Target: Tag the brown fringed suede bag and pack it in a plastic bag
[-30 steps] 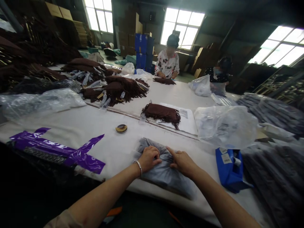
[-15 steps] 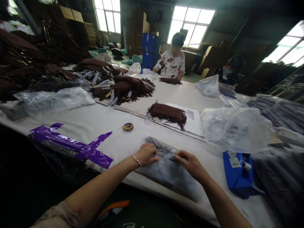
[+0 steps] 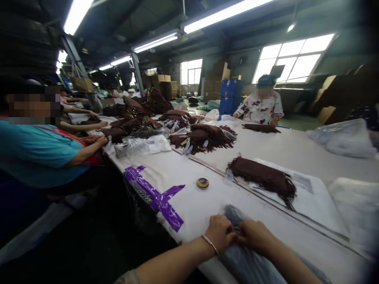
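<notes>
Both of my hands rest on a grey folded cloth in a clear plastic bag (image 3: 248, 264) at the near edge of the long white table (image 3: 284, 150). My left hand (image 3: 220, 232), a thin bangle on its wrist, grips the bag's left side with curled fingers. My right hand (image 3: 256, 236) presses and pinches the bag right beside it, the two hands nearly touching. The bag's lower part runs out of the frame.
A brown fringed cloth (image 3: 262, 177) lies on a white bag beyond my hands, a small round tape roll (image 3: 203, 183) to its left. Purple tape strips (image 3: 156, 195) hang at the table edge. A person in a teal shirt (image 3: 38, 150) sits left; another person (image 3: 262, 106) works across the table.
The view has swung left and up, bringing the person in teal into sight. My hands have drawn closer together on the bagged grey cloth.
</notes>
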`<state>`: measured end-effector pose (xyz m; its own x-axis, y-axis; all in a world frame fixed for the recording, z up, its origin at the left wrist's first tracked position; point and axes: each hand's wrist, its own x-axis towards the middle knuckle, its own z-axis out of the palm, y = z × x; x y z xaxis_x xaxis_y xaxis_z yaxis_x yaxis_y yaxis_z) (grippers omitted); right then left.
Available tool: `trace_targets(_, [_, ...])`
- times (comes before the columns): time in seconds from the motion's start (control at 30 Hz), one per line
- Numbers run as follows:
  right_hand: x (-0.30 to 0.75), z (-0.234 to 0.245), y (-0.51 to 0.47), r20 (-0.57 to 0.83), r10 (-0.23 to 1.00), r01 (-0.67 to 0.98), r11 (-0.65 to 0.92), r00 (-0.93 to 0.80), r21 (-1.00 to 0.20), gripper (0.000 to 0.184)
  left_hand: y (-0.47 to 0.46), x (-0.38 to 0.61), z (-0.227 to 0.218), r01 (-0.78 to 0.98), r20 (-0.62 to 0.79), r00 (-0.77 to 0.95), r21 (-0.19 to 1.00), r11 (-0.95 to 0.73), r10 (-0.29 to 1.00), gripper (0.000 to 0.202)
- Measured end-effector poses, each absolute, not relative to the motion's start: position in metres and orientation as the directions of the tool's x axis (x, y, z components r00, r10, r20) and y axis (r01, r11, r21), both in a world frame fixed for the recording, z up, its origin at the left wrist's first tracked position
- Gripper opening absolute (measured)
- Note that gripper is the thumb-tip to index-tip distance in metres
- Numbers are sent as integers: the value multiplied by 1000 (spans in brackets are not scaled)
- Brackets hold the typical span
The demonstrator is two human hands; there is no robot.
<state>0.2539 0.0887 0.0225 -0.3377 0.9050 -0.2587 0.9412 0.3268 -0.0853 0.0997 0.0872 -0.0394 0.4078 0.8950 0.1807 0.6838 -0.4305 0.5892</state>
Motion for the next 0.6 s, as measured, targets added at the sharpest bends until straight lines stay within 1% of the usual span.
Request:
trace_targets(0.07, [249, 26, 92, -263, 926, 962, 267, -271, -52, 23, 82, 95, -35, 686, 220, 403, 570, -453, 888, 14])
trace_targets(0.17, [256, 36, 101, -243, 964, 993, 115, -113, -5, 37, 79, 87, -28, 687, 266, 427, 526, -501, 864, 11])
trace_targets(0.27, [271, 42, 98, -142, 990, 1000, -12, 12, 7, 36, 82, 86, -26, 670, 305, 448, 508, -542, 840, 7])
trace_targets(0.3, [274, 41, 94, -95, 995, 1000, -20, 19, -8, 39, 82, 87, -26, 664, 319, 448, 507, -550, 835, 6])
trace_targets(0.37, [272, 34, 81, -25, 999, 997, 37, -39, -65, 53, 84, 89, -29, 655, 354, 439, 504, -563, 826, 3])
trace_targets(0.43, [266, 21, 69, -5, 991, 981, 134, -136, -138, 65, 89, 87, -34, 646, 403, 428, 489, -586, 809, 10])
trace_targets(0.47, [263, 15, 64, -4, 986, 972, 163, -166, -171, 67, 92, 84, -37, 643, 437, 423, 473, -602, 794, 15])
trace_targets(0.53, [266, 5, 61, -1, 990, 965, 138, -142, -221, 66, 99, 74, -44, 641, 518, 407, 425, -639, 753, 23])
trace_targets(0.6, [283, 3, 65, 4, 999, 967, 32, -32, -254, 66, 110, 60, -54, 642, 595, 397, 365, -674, 699, 28])
